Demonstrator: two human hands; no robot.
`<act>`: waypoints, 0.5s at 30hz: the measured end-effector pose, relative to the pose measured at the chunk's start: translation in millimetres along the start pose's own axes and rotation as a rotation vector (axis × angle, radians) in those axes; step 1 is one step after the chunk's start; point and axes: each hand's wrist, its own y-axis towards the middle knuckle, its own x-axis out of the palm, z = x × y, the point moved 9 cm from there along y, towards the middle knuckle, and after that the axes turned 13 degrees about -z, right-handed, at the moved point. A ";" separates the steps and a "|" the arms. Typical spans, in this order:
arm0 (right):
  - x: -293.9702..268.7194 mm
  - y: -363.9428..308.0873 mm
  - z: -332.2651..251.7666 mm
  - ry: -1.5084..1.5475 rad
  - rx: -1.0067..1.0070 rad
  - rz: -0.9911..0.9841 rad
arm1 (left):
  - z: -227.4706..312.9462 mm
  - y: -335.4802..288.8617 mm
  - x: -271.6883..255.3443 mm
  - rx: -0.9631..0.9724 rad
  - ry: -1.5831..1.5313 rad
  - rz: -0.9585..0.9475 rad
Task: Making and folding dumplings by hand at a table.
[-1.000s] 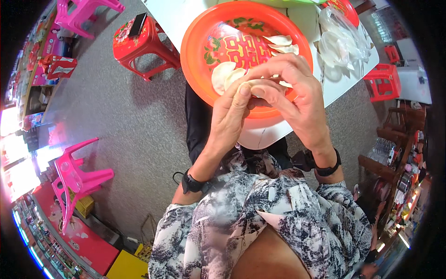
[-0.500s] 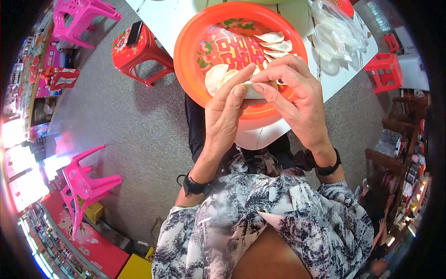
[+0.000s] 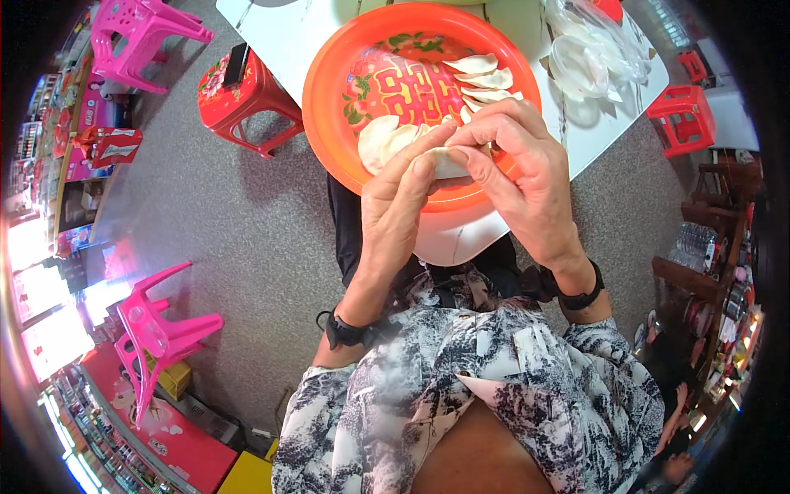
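Observation:
A pale folded dumpling [image 3: 448, 168] is pinched between both hands over the near rim of a round orange-red tray [image 3: 327, 107]. My left hand [image 3: 391, 202] grips its left end between thumb and fingers. At its right end, my right hand [image 3: 531, 181] presses the dough edge with thumb and forefinger. Inside the tray, finished-looking dumplings [image 3: 491, 79] lie in a row along the right side. More pale rounded dough pieces [image 3: 379, 142] overlap at the lower left, partly hidden by my fingers. Any filling in the held dumpling is hidden.
The tray stands on a white table [image 3: 280, 29]. A clear plastic bag [image 3: 588, 62] with pale round pieces lies to its right. A red stool [image 3: 247, 103] bearing a dark phone [image 3: 236, 64] stands at left. Pink chairs [image 3: 164, 333] and a red stool [image 3: 685, 119] stand farther out.
Both hands keep their pinch on the dumpling, with only slight finger movement. The view has shifted a little, so the tray appears slightly farther left.

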 end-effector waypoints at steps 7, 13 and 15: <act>0.6 -1.0 -0.7 0.065 0.008 -0.038 | 8.6 2.9 -2.4 -0.027 0.156 -0.068; -5.4 -9.7 3.4 0.079 0.059 0.020 | 8.5 3.4 -3.5 0.035 -0.045 0.019; -5.0 -10.9 4.2 0.066 0.052 0.013 | 6.5 3.8 -2.8 0.032 -0.048 -0.013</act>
